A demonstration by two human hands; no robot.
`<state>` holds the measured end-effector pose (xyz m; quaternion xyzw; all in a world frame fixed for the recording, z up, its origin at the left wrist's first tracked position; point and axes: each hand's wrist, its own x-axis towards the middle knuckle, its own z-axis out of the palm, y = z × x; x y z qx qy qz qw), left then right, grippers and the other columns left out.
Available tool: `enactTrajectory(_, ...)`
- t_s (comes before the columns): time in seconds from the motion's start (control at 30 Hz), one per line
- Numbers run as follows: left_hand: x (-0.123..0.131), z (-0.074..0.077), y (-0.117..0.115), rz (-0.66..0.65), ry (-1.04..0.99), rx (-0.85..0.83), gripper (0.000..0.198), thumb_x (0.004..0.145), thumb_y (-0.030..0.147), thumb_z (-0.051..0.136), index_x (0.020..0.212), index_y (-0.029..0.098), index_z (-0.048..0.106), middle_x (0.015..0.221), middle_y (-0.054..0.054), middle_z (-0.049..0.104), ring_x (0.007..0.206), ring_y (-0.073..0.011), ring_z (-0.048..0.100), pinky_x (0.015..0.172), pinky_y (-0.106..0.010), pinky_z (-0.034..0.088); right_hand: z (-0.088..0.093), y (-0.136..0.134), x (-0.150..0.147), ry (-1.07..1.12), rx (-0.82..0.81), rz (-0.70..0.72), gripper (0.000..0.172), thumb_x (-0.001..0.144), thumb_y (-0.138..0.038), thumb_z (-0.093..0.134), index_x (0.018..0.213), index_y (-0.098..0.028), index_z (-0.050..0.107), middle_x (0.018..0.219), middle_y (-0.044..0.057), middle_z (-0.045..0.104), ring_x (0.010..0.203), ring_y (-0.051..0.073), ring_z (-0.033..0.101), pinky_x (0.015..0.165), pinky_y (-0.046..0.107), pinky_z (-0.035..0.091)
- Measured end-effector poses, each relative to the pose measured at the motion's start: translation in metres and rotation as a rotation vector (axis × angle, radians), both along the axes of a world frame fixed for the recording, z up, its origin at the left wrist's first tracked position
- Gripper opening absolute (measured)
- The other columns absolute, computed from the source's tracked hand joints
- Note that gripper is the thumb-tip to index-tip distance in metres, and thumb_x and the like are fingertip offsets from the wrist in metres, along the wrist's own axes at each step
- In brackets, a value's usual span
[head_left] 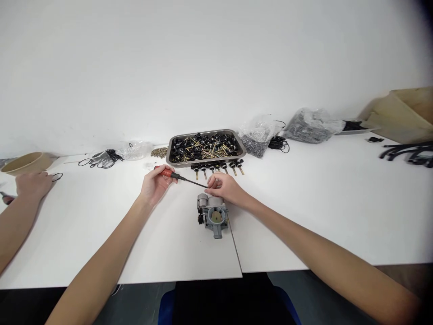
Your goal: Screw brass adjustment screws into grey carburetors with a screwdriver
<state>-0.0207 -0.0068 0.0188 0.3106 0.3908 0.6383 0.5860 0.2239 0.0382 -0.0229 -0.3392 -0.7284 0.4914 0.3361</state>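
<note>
In my left hand (156,184) is a screwdriver (169,173) with a red and black handle, its thin shaft pointing right. My right hand (225,187) pinches at the shaft's tip, fingers closed; anything small between them is too tiny to make out. Just below my right hand, a grey metal carburetor (215,216) stands on the white table (169,253), its round bore facing me. Behind both hands lies a row of several black-capped brass-tipped parts (218,168), along the front of a metal tray (207,161) heaped with similar pieces.
Small brass pieces (158,152) lie left of the tray. Plastic bags of small parts (259,140) and black rings (279,143) sit to its right. Black hoses (411,151) lie far right. A co-worker's hand (34,185) rests at left by a beige bowl (29,163).
</note>
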Motion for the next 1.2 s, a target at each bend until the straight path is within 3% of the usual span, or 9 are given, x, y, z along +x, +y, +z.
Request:
enactTrajectory(0.6, 0.0051, 0.0050, -0.0046, -0.069, 0.179, 0.205, 0.014, 0.081, 0.024, 0.063, 0.078, 0.010, 0.064, 0.085, -0.010, 0.067, 0.052, -0.0096, 0.054, 0.062, -0.034, 0.057, 0.0002, 0.0003, 0.0004, -0.078, -0.090, -0.012, 0.022, 0.067, -0.029, 0.077, 0.067, -0.014, 0.060, 0.079, 0.006, 0.066, 0.067, 0.014, 0.060, 0.058, 0.027, 0.049)
enactTrajectory(0.83, 0.0035, 0.0037, -0.0045, -0.018, 0.285, 0.218, 0.021, 0.079, 0.029, 0.069, 0.076, 0.009, 0.063, 0.084, -0.011, 0.067, 0.051, -0.0093, 0.054, 0.058, -0.033, 0.056, 0.0028, 0.0005, 0.0011, -0.133, -0.052, -0.050, 0.021, 0.067, -0.028, 0.077, 0.065, -0.015, 0.061, 0.076, 0.005, 0.065, 0.066, 0.014, 0.060, 0.058, 0.027, 0.048)
enactTrajectory(1.2, 0.0091, 0.0083, -0.0091, -0.049, 0.316, 0.261, 0.022, 0.076, 0.029, 0.074, 0.083, 0.012, 0.064, 0.087, -0.011, 0.068, 0.056, -0.0125, 0.060, 0.055, -0.030, 0.053, 0.0072, -0.0037, 0.0017, -0.219, 0.053, -0.123, 0.017, 0.066, -0.020, 0.078, 0.062, -0.016, 0.062, 0.080, 0.004, 0.064, 0.072, 0.015, 0.057, 0.064, 0.029, 0.045)
